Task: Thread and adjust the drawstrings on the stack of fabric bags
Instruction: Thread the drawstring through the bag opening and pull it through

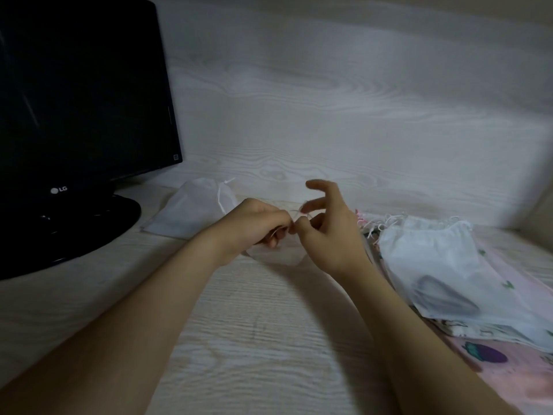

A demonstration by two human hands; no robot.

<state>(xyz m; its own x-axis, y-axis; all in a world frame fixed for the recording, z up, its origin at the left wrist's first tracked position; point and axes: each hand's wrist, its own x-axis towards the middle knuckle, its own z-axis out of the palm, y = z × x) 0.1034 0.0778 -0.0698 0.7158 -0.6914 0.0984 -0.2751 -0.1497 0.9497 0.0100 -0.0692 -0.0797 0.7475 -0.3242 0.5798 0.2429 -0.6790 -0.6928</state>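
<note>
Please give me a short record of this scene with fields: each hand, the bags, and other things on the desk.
left hand: fingers curled, pinching the drawstring
right hand: fingers spread, thumb at the drawstring; grip unclear
single bag: white, flat, beside the monitor
stack of bags: right side, on pink printed cloth
desk: pale wood grain

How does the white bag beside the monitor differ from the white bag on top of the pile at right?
The bag by the monitor lies alone on the desk; the top bag rests on a pile of printed fabric. The top bag's mouth is gathered and a dark shape shows through it; the bag by the monitor looks flatter. Both are white with white drawstrings.
</note>
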